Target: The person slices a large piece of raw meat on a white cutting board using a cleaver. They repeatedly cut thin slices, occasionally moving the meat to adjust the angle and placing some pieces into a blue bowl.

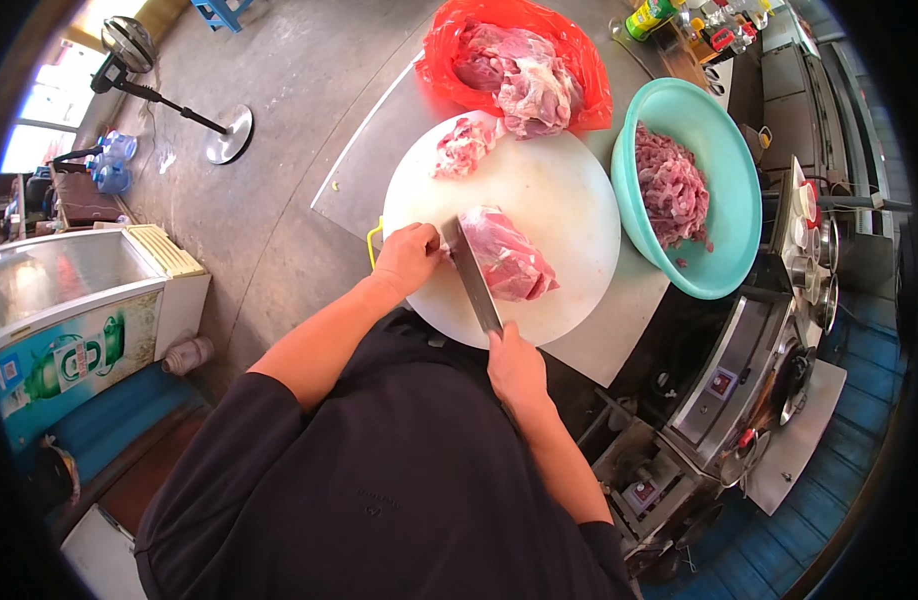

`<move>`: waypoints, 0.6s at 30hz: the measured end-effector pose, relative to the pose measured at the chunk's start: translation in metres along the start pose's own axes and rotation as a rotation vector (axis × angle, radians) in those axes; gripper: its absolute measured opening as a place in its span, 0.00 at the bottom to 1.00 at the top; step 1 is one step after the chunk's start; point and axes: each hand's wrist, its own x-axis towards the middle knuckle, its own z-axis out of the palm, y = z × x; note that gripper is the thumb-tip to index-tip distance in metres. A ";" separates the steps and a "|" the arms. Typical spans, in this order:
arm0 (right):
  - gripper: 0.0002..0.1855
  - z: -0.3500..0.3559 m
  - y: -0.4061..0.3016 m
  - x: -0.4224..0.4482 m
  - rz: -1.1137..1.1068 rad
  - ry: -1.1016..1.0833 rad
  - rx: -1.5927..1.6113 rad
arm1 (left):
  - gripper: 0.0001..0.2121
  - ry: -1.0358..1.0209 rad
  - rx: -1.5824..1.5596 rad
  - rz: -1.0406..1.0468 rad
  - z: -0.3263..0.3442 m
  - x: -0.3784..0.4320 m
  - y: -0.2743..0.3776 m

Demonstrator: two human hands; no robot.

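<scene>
My right hand (516,365) is closed around the handle of a cleaver (474,281), whose blade lies along the left side of a large piece of raw meat (508,255). To the left of the blade, my left hand (410,257) has its fingers curled on a small bit of meat or fat at the blade's edge. Both are over a round white cutting board (571,187). A smaller fatty piece of meat (466,148) sits at the board's far left. Beyond it, a red plastic bag (594,82) holds larger chunks of raw meat (519,71), partly resting on the board.
A turquoise basin (736,217) with cut meat strips (667,187) stands right of the board on the metal table (369,172). Bottles (650,19) and a ladle stand at the far right. A stove (721,382) is to the right, a chest freezer (76,285) to the left.
</scene>
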 end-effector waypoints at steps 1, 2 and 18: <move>0.15 0.001 0.011 -0.012 -0.013 0.001 -0.023 | 0.05 -0.005 -0.014 0.006 -0.001 -0.001 0.000; 0.15 0.001 0.023 -0.025 -0.025 0.001 -0.045 | 0.05 -0.010 -0.028 0.012 -0.003 -0.002 0.000; 0.15 0.017 0.054 -0.048 -0.039 0.012 0.060 | 0.11 -0.102 0.066 0.510 0.014 -0.037 0.022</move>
